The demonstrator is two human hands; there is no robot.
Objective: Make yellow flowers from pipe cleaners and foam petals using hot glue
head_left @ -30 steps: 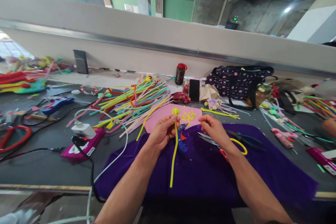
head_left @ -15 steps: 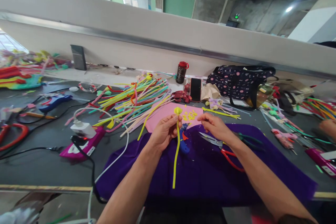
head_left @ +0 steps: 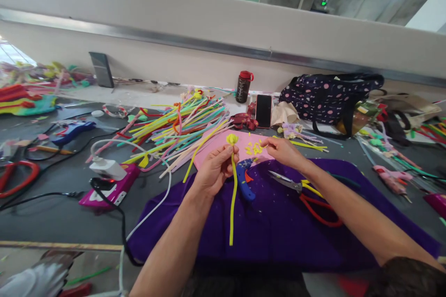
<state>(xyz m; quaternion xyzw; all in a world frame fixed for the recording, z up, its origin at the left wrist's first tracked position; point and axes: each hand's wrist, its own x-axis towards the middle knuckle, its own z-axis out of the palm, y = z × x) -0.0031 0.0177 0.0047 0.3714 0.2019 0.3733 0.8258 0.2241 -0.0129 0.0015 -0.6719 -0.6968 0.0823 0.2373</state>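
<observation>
My left hand (head_left: 216, 169) is closed in a pinch around a yellow fuzzy pipe-cleaner stem (head_left: 233, 209), just below its round yellow flower head (head_left: 232, 138). The stem's lower end hangs down over the purple cloth. My right hand (head_left: 283, 152) reaches over the pink sheet (head_left: 208, 152), its fingertips pinched together beside the small yellow pieces (head_left: 257, 147) scattered there. Whatever lies between those fingertips is too small to make out. Below and between the hands lies a blue glue gun (head_left: 245, 185) with a red trigger. Scissors (head_left: 287, 181) with red and yellow handles lie under my right forearm.
Purple cloth (head_left: 272, 236) covers the table's near part. Behind are a heap of coloured pipe cleaners (head_left: 181, 127), a phone (head_left: 264, 110), a bottle (head_left: 243, 87) and a dark patterned bag (head_left: 324, 102). A magenta power strip (head_left: 111, 190) with cables sits at left.
My right hand has moved from beside the pink sheet to the yellow pieces on it. My left hand keeps its hold on the yellow flower. The view has tipped down somewhat.
</observation>
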